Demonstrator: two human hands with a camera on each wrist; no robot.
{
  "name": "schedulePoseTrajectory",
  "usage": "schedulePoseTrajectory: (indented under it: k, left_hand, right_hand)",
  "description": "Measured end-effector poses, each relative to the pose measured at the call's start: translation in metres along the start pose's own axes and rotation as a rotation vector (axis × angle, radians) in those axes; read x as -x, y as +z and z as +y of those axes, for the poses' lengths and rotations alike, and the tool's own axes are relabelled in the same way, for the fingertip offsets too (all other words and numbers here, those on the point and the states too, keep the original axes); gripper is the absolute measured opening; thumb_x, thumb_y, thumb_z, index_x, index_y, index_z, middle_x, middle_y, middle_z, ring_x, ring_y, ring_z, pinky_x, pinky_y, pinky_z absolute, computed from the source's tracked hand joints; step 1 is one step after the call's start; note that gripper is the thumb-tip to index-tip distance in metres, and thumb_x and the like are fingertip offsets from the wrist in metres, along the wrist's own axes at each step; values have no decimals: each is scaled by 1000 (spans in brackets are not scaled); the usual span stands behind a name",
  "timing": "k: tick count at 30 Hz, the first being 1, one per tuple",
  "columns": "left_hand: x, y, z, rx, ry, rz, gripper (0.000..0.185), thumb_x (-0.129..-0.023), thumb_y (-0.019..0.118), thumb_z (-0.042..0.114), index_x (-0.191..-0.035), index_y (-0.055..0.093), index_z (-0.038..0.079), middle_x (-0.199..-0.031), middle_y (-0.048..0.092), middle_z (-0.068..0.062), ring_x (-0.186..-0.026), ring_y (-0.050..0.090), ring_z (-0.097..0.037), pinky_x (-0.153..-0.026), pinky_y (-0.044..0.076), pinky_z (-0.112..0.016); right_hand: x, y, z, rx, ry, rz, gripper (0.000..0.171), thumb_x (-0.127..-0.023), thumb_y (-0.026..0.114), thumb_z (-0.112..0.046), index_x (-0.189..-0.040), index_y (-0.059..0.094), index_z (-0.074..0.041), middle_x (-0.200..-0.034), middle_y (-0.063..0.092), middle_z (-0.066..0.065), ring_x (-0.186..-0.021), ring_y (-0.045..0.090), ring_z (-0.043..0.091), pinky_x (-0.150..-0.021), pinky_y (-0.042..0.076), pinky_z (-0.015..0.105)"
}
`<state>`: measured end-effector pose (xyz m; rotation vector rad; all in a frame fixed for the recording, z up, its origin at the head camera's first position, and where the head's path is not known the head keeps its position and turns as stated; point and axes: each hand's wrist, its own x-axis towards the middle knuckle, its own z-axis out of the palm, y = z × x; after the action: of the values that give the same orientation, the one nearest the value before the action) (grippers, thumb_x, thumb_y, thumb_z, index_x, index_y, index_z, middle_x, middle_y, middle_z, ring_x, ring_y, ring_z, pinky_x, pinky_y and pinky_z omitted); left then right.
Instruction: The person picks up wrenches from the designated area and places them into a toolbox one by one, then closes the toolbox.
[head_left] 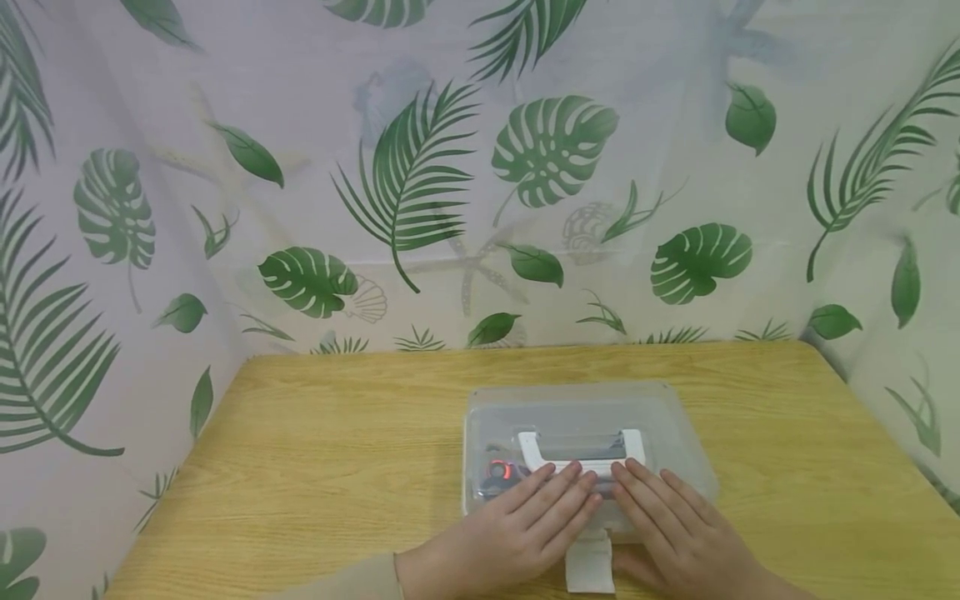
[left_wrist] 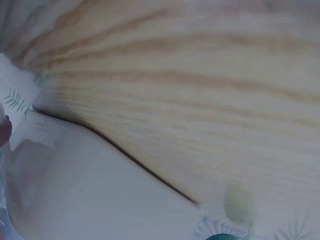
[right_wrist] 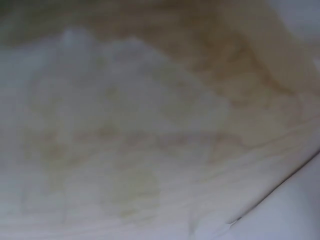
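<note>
A clear plastic box [head_left: 675, 433] with a lid and a white handle [head_left: 581, 450] sits on the wooden table [head_left: 337, 450] in the head view. Dark items with a red spot [head_left: 501, 472] show through its left side. My left hand [head_left: 517, 529] lies flat on the near part of the lid, fingers straight and reaching the handle. My right hand [head_left: 675, 525] lies flat beside it, fingers straight. A white latch tab [head_left: 590, 562] hangs at the box's near edge between the hands. The wrist views are blurred and show only wood grain [left_wrist: 200, 90] and the pale box [right_wrist: 110, 100].
A leaf-patterned curtain [head_left: 480, 167] closes in the table at the back and both sides. Bare table shows to the left and right of the box. The table's back edge [head_left: 525, 348] meets the curtain.
</note>
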<state>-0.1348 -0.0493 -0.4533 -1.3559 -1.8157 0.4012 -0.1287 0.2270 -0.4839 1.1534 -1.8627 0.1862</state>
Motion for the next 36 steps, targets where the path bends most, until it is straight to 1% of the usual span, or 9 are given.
schedulePoseTrajectory:
  k: [5, 11, 13, 16, 19, 22, 25, 28, 36]
  left_hand:
    - [1, -1, 1, 6, 3, -18, 51, -113, 41, 24, -157, 48, -1, -160, 53, -16, -150, 52, -29, -123, 45, -40]
    - [2, 1, 0, -10, 14, 19, 68, -111, 43, 51, -154, 51, -1, -156, 58, -15, -146, 56, -29, -121, 48, -40]
    - [2, 1, -1, -1, 17, 25, 73, -110, 42, 57, -154, 51, -1, -156, 59, -15, -146, 57, -28, -120, 48, -40]
    - [0, -1, -4, 12, 33, 24, 70, -112, 39, 53, -153, 51, -2, -155, 59, -16, -146, 57, -29, -121, 48, -40]
    - [-3, -4, -9, 24, 46, 31, 59, -114, 39, 42, -152, 54, -1, -154, 60, -16, -145, 57, -28, -122, 47, -40]
    - [-6, -5, -14, 17, 63, 59, 49, -113, 38, 29, -148, 59, 2, -151, 63, -14, -143, 60, -27, -121, 48, -40]
    - [-8, -5, -18, -1, 93, 83, 44, -111, 38, 20, -145, 63, 4, -147, 67, -13, -140, 63, -25, -119, 50, -39]
    - [-10, -6, -21, -10, 113, 95, 43, -112, 39, 18, -143, 65, 5, -144, 69, -11, -137, 65, -24, -117, 51, -38]
    - [-12, -8, -26, 5, 137, 104, 41, -112, 42, 19, -141, 67, 5, -142, 71, -11, -136, 66, -22, -117, 51, -37]
  right_hand:
    - [1, -1, 0, -8, -4, -22, 76, -111, 42, -55, -147, 52, 11, -166, 43, 22, -164, 27, 29, -137, 15, 40]
    - [-1, -5, 2, -39, -25, -35, 73, -112, 40, -51, -148, 50, 12, -167, 43, 22, -164, 27, 29, -137, 16, 40]
    - [-3, -6, 2, -44, -27, -36, 71, -113, 40, -49, -147, 52, 12, -166, 43, 22, -164, 27, 29, -137, 17, 39]
    - [-4, -6, 3, -55, -30, -34, 67, -113, 40, -46, -145, 53, 12, -165, 45, 22, -164, 28, 28, -136, 18, 39]
    - [-6, -7, 4, -64, -26, -39, 63, -114, 39, -41, -144, 55, 12, -166, 45, 22, -164, 28, 28, -136, 18, 39]
    - [-6, -9, 4, -71, -15, -52, 58, -115, 39, -38, -140, 57, 11, -166, 44, 21, -164, 27, 26, -136, 18, 39]
    - [-8, -9, 4, -72, -9, -52, 55, -116, 40, -36, -136, 60, 10, -164, 47, 21, -164, 28, 25, -136, 19, 38]
    - [-11, -9, 4, -75, -16, -28, 52, -116, 42, -34, -132, 63, 11, -158, 54, 23, -163, 30, 26, -136, 20, 39]
    - [-20, -10, 8, -95, -49, 13, 50, -116, 44, -33, -127, 67, 10, -152, 60, 23, -161, 34, 24, -134, 24, 38]
